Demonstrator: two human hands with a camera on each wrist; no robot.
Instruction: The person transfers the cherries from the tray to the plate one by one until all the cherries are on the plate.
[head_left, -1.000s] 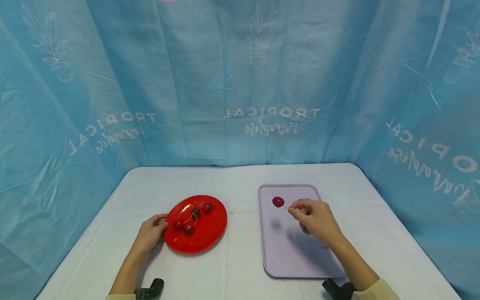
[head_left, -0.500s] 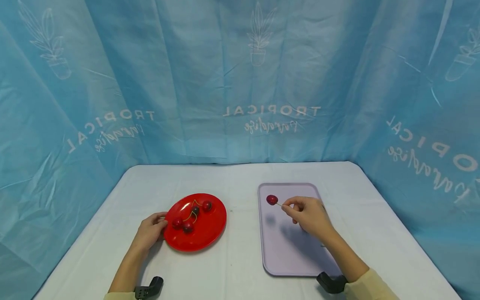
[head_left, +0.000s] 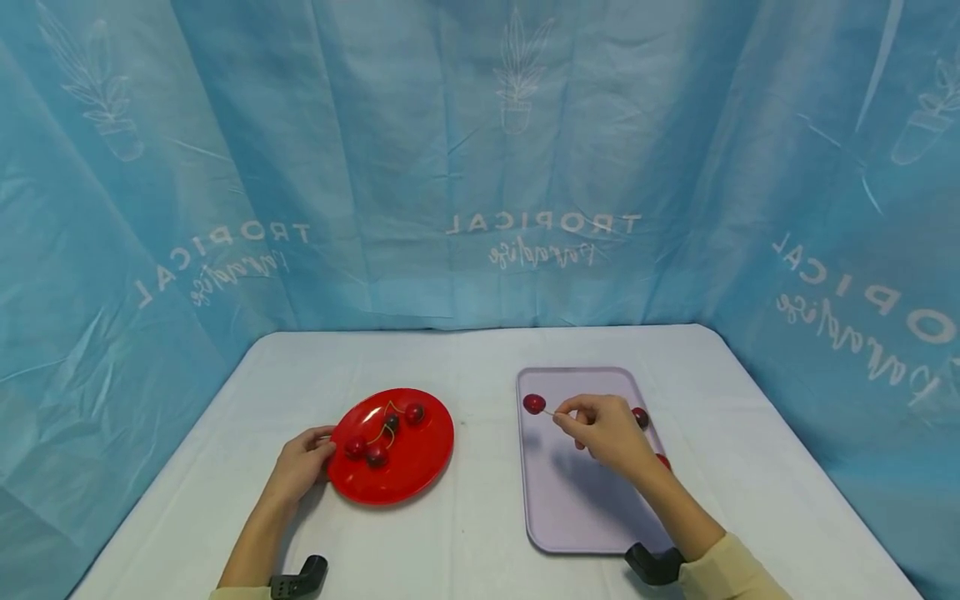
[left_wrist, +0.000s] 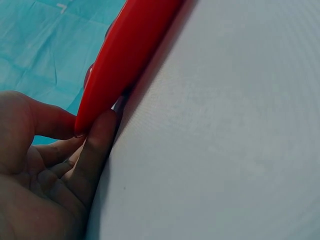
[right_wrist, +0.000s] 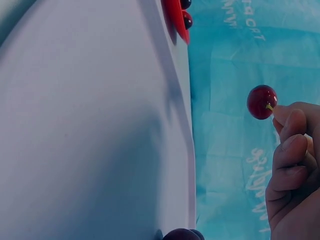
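Note:
My right hand pinches the stem of a red cherry and holds it in the air over the far left part of the lilac tray. In the right wrist view the cherry juts from my fingertips above the tray. Two more cherries lie on the tray behind that hand. My left hand grips the near left rim of the red plate, which holds several cherries with stems. In the left wrist view my fingers clasp the plate's edge.
A white tablecloth covers the table. Blue printed curtains close off the back and both sides. Black wrist mounts show at the bottom edge.
My right hand has carried the cherry leftward over the tray, uncovering two cherries behind it. The left hand has stayed on the plate's rim.

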